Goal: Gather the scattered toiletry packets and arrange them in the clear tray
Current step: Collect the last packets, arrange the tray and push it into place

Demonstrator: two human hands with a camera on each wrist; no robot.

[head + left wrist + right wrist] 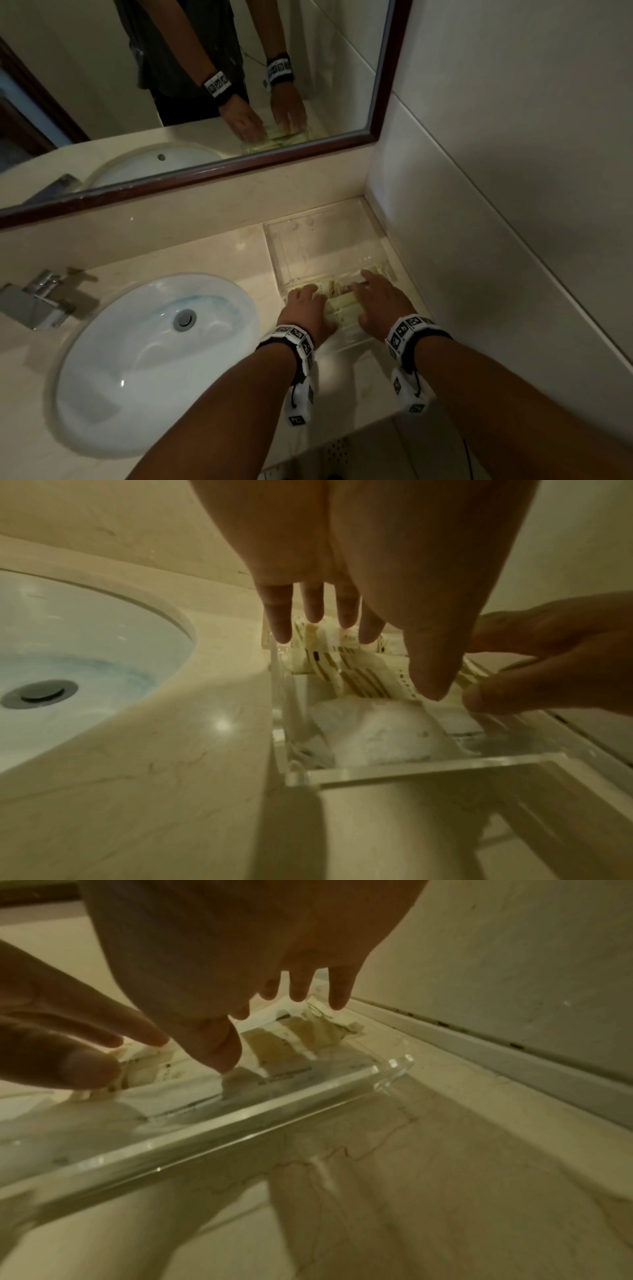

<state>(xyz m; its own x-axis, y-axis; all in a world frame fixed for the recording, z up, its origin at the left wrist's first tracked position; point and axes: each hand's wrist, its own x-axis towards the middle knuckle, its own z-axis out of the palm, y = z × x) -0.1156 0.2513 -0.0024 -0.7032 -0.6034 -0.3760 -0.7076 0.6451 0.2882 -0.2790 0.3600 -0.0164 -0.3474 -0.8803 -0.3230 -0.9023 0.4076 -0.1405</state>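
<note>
Head view, lower right of centre: your left hand (305,310) and right hand (378,301) lay side by side over the near end of the clear rectangular acrylic tray (308,240), which sat on the beige marble counter (219,253) against the wall.

Item: cream toiletry packets with gold-brown stripes (346,669), several, overlapping inside the tray's near end; a white crinkled sachet (377,734) nearest the front wall. No packets showed loose on the counter; the far end of the tray held none.

Hands: both released, fingers extended and slightly spread, tips resting on or just above the packets; neither grasped anything. Whether they pressed down could not be told.

Adjacent: white oval basin (150,353), left of frame; chrome tap (37,301), far left; dark-framed mirror (205,178), top.

Risks, as judgement: you might slide the light tray on smooth stone by pushing sideways; a lifted fingertip might drag a slippery packet over the low rim; the heap may stay bunched, not arranged.
</note>
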